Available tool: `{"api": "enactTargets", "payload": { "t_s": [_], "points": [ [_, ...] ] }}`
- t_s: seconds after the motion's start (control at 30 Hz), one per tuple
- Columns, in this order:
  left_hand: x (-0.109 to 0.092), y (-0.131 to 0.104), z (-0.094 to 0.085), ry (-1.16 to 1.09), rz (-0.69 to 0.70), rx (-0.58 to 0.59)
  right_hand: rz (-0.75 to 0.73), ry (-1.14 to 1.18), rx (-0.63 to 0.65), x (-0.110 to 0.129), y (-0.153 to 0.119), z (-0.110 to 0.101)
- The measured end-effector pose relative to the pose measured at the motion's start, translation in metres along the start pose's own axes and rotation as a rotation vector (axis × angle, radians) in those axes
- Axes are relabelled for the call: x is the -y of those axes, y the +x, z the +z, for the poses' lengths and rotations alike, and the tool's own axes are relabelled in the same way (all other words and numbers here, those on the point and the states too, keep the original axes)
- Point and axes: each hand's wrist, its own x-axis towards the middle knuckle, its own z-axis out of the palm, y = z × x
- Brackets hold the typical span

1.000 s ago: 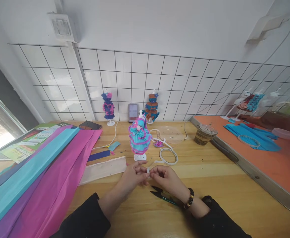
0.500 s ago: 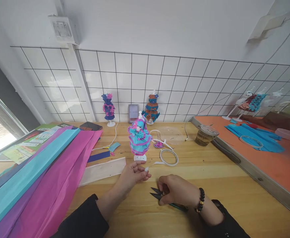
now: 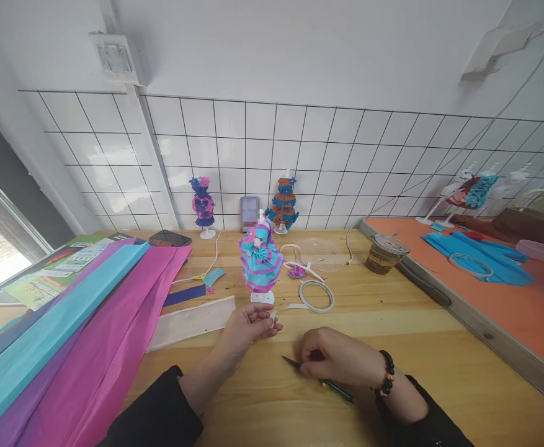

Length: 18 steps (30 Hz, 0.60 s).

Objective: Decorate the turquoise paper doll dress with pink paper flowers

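A short piece of white tape (image 3: 273, 316) is pinched between the thumb and fingertips of my left hand (image 3: 248, 325). My right hand (image 3: 334, 351) is curled over dark scissors (image 3: 339, 391) low above the table or on it. Their blades lie together, pointing left, and the hand covers the middle. Just beyond my left hand stands a small dress form in a turquoise and pink ruffled paper dress (image 3: 261, 264). A roll of white tape (image 3: 317, 296) lies to its right, its loose end reaching toward my left hand.
Pink, purple and turquoise paper sheets (image 3: 113, 310) cover the left side, beside a pale strip (image 3: 192, 323). Two dressed forms, one blue and pink (image 3: 203, 202), one brown and blue (image 3: 285, 202), stand at the wall near a phone (image 3: 250, 213). At right is a brown container (image 3: 387, 253).
The scissor blades, apart before, have come together. My right hand has shifted slightly to the right over them. My left hand stays almost still with the tape.
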Motion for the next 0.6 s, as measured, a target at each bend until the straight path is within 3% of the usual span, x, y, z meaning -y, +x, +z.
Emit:
{"api": "enactTargets", "payload": {
  "t_s": [0.17,0.27,0.6],
  "points": [
    [0.004,0.002,-0.001,-0.020,-0.015,0.007,0.027,0.396,0.109,0.001,-0.002,-0.008],
    [0.006,0.002,-0.001,-0.025,-0.012,0.027,0.033,0.601,0.100,0.001,0.003,-0.004],
    [0.001,-0.003,-0.001,-0.119,0.016,0.113,0.029,0.616,-0.059,-0.001,0.017,0.009]
  ]
}}
